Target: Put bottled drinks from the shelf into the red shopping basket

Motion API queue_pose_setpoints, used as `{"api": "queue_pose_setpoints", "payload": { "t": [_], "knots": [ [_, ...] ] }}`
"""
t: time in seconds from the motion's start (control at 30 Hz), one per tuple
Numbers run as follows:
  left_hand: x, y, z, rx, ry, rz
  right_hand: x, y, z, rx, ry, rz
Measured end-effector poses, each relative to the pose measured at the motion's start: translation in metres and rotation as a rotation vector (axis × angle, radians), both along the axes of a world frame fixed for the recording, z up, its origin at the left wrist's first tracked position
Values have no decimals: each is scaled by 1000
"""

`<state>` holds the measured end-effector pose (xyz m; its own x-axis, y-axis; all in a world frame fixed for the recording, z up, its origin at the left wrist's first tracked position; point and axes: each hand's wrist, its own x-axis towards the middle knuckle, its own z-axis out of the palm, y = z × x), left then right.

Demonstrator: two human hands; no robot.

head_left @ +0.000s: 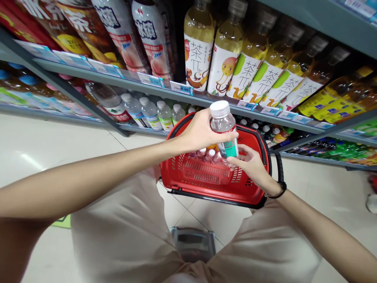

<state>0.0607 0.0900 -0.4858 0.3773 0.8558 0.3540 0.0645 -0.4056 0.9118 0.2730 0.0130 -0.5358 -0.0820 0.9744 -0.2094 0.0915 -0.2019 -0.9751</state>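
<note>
1. Trousers (118,232) of beige cloth cover my spread legs, nearest to the camera; between them, on pale tiled floor (312,192), stands a grey object (193,241) I cannot make out.
2. My right hand (250,163), with a black band (281,190) at its wrist, is partly curled, thumb and fingers against the lower part of a clear bottle (224,127).
3. My left hand (200,131) is wrapped around the bottle's upper part, thumb across the label, fingers mostly hidden behind it.
4. The bottle, white-capped with a teal patch on its label, is tilted slightly, its cap leaning left, over a red basket (206,173).
5. The basket, black-rimmed, sits just in front of my knees, with small white-capped bottles (210,155) inside.
6. Beyond it, low on the rack, more white-capped bottles (165,116) stand in a row.
7. Above them, a grey shelf (118,82) bears price tags (182,87), peach-pictured bottles (151,43) and yellowish drinks (198,51) with white labels.
</note>
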Motion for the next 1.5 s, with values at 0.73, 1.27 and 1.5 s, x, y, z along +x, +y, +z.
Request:
{"api": "queue_pose_setpoints", "payload": {
  "t": [0.73, 1.27, 1.5],
  "knots": [
    [5, -5, -2, 6, -98, -44, -1, -12, 11, 316, -606, 275],
    [-1, -1, 0, 23, -62, -45, 8, -7, 7, 461, -834, 74],
    [-4, 2, -7, -18, -50, -6, 6, -10, 4, 331, -572, 139]
  ]
}}
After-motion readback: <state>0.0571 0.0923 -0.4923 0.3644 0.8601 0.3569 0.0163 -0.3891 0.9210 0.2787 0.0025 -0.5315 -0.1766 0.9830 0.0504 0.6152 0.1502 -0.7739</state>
